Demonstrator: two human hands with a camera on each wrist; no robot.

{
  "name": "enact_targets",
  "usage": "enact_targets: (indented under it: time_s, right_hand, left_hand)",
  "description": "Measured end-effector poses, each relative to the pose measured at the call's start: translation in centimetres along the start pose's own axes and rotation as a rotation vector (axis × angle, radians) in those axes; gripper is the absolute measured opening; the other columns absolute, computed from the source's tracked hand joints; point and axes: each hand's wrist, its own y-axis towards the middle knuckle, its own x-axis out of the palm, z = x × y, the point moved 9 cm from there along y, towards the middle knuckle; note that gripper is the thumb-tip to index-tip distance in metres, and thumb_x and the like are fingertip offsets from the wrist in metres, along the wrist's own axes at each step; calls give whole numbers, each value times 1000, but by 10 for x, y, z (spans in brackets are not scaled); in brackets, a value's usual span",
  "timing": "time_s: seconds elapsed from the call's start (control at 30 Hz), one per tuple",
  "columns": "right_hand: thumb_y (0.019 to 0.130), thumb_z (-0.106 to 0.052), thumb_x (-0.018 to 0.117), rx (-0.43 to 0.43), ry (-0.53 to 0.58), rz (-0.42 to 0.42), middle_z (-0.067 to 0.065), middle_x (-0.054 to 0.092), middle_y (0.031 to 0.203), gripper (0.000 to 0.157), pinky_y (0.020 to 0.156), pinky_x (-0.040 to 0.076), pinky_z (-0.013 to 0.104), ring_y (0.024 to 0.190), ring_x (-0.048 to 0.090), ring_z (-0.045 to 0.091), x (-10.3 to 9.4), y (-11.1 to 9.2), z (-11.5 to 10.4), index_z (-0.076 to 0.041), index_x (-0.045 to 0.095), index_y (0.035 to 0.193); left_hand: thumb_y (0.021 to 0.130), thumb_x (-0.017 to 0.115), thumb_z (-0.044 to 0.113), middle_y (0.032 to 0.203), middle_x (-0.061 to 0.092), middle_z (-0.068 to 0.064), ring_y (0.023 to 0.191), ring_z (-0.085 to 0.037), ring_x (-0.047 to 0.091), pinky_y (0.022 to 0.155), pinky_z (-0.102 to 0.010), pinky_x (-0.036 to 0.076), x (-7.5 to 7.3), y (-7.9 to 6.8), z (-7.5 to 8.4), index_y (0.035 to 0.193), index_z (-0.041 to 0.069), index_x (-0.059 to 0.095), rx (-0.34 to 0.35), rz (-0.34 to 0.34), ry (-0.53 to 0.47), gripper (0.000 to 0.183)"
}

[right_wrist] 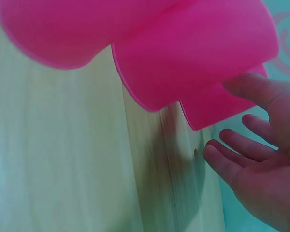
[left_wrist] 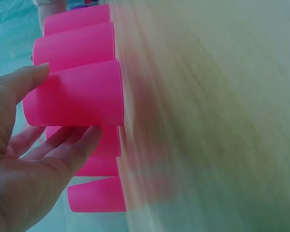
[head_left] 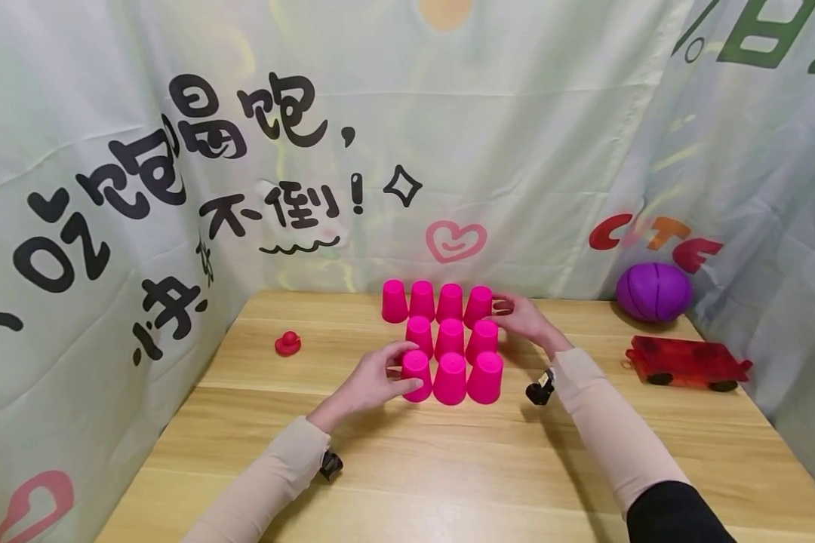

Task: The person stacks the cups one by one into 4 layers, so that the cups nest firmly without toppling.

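Note:
Bright pink cups stand upside down in three rows. My left hand (head_left: pixel 373 377) is at the left end of the front row, thumb across the near side of the end cup (head_left: pixel 416 377) and fingers behind it. In the left wrist view, thumb and fingertips lie on opposite sides of that cup (left_wrist: pixel 77 96). My right hand (head_left: pixel 521 318) is at the right ends of the two farther rows, beside the back-row end cup (head_left: pixel 478 305) and the middle-row end cup (head_left: pixel 482 345). Its fingers are spread in the right wrist view, with the thumb overlapping a cup (right_wrist: pixel 198 53).
A small red rubber duck (head_left: pixel 288 344) sits left of the cups on the wooden table (head_left: pixel 407 475). At the right are a purple ball (head_left: pixel 654 292) and a red toy vehicle (head_left: pixel 686 362). A printed cloth (head_left: pixel 516 151) hangs behind the table.

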Motion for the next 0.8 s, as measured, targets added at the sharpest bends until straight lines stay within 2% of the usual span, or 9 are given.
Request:
enact_targets:
  time_s: [0.1,0.3,0.4,0.5,0.57,0.67,0.8]
  right_hand:
    - [100,-14,70,12,10,7,38,49,152,69,117,45,59,142,49,53,-5,-8,2,11,38,155]
    - [100,-25,73,46,-37,46,34,49,154,72,115,48,58,142,51,49,-17,-30,10,7,40,156]
    - [101,-25,72,44,-42,78,33,51,153,69,112,51,57,140,53,49,-24,-42,12,6,43,155]
    - [102,-27,70,17,-49,106,33,55,150,64,111,53,55,137,56,47,-28,-53,9,5,47,153]
    - [103,-29,70,-14,-52,119,33,57,147,62,109,55,49,135,59,46,-29,-61,5,5,50,151]
    - [102,-30,70,-38,-48,138,31,61,144,59,104,57,33,132,62,44,-29,-72,0,4,54,147]
    - [102,-27,71,-59,-29,144,29,63,142,55,93,51,13,128,65,41,-27,-86,-8,3,57,145]
  left_hand:
    - [91,84,18,128,70,-7,115,-27,69,92,-36,64,1,1,-1,145,11,58,-7,-2,12,61]
    - [90,85,21,125,70,-6,112,-24,69,91,-33,64,-1,1,1,142,10,60,-4,-6,20,59]
    - [90,86,22,124,71,-5,111,-25,70,91,-34,64,-10,-1,7,142,12,60,7,16,27,59]
    - [89,87,22,125,71,-5,110,-26,70,91,-36,64,-27,-2,17,142,15,61,14,58,34,60]
    - [88,87,22,125,71,-5,109,-27,71,90,-36,64,-39,-1,23,141,16,62,20,89,44,59]
    - [88,87,22,125,71,-7,108,-29,73,89,-37,65,-57,4,33,140,15,62,34,130,46,58]
    - [88,87,21,127,71,-10,109,-31,74,89,-39,65,-75,17,45,140,12,62,73,182,75,59]
